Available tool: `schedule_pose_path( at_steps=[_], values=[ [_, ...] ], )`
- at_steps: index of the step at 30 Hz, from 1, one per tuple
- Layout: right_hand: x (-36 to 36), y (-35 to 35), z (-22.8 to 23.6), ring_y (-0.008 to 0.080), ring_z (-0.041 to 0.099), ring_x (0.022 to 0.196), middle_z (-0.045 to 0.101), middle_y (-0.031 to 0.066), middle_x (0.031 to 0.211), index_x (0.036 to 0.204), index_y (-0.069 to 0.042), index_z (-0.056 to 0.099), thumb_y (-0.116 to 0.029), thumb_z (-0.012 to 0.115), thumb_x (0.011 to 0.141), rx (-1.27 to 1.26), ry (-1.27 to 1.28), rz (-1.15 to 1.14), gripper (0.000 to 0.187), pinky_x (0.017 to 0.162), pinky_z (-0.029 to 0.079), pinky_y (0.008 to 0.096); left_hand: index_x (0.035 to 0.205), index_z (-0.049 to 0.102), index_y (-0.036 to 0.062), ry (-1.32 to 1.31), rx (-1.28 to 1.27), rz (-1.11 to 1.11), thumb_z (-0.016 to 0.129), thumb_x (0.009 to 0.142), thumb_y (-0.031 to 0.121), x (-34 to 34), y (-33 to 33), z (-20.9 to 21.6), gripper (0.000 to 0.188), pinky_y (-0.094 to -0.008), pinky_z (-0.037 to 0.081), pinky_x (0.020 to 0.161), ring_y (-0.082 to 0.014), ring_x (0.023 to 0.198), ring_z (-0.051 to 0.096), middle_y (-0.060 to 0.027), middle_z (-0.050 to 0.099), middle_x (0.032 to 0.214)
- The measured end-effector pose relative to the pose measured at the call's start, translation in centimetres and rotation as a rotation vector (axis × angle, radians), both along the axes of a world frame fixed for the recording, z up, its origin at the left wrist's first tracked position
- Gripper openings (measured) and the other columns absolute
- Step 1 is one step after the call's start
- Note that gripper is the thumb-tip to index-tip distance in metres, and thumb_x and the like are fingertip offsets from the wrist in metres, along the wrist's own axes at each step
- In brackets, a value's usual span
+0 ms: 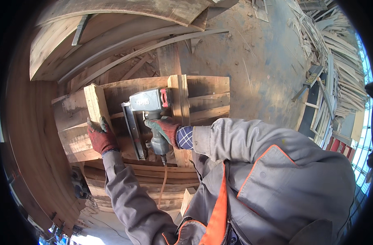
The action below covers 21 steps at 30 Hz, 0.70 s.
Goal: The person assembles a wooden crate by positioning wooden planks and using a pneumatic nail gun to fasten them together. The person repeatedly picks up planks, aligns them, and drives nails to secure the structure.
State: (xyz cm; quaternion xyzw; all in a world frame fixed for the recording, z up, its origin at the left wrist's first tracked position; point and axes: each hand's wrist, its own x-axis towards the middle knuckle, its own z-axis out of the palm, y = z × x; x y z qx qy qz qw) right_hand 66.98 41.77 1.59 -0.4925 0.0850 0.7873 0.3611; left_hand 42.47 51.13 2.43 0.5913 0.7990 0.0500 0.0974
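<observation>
My right hand [166, 127], in a red and dark green work glove, is wrapped round the handle of a grey pneumatic nail gun [146, 102]. The gun has a long dark magazine on its left side, and a thin orange air hose [163, 183] runs from its lower end toward me. My left hand [101, 136], gloved alike, grips the near end of a short wooden block [95, 101] lying across several rough planks [74, 136]. To the right of the gun, a second wooden crosspiece [178, 96] lies over the same planks. The gun's nose is hard to make out.
Large timber beams [35, 134] stand along the left side, and curved boards [125, 14] lie at the far side. Scrap wood strips [337, 61] are heaped at the far right beyond a dusty floor [260, 69]. More stacked planks [141, 185] lie nearer me.
</observation>
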Motion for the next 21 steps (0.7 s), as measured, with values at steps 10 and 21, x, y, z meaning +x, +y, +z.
schedule_pose_path(
  at_steps=[10, 21],
  values=[
    [-1.1, 1.4, 0.7, 0.0146, 0.059, 0.052, 0.062, 0.0023, 0.066, 0.089, -0.006, 0.068, -0.021, 0.076, 0.089, 0.052, -0.033, -0.082, 0.017, 0.050, 0.049, 0.0294, 0.150, 0.046, 0.0124, -0.066, 0.034, 0.051, 0.057, 0.099, 0.055, 1.0, -0.2, 0.4, 0.067, -0.0469, 0.051, 0.098, -0.0412, 0.120, 0.062, -0.0199, 0.063, 0.137],
    [-1.0, 5.4, 6.5, 0.0151, 0.060, 0.054, 0.062, 0.0039, 0.068, 0.084, -0.008, 0.064, -0.023, 0.077, 0.090, 0.242, 0.005, -0.066, 0.021, 0.051, 0.048, 0.0300, 0.151, 0.046, 0.0169, -0.005, -0.087, 0.140, 0.061, 0.096, 0.056, 1.6, -0.1, 1.2, 0.069, -0.0483, 0.053, 0.092, -0.0427, 0.114, 0.065, -0.0194, 0.066, 0.132]
  ],
)
